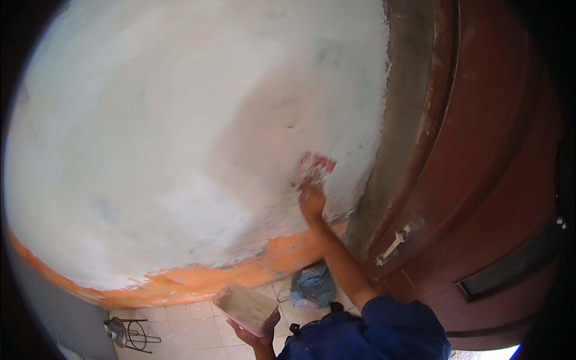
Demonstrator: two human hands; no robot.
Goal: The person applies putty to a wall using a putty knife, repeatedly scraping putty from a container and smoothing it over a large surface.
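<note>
My right hand [312,204] grips a red, putty-smeared spreading blade [318,165] against or very close to the patchy off-white wall [138,120], in the right half of that wall. Below and to the left, my left hand [252,333] holds a pale pink rectangular tub [245,306] with off-white paste inside. An orange band [288,248] runs along the wall's lower edge under a ragged line of coating.
A dark red door [492,150] with a pale handle [396,243] and a grey frame [408,72] stands at the right. Behind my arms lie a tiled floor [189,336] and a blue bag [312,288]. A metal stool-like object [135,336] is at lower left.
</note>
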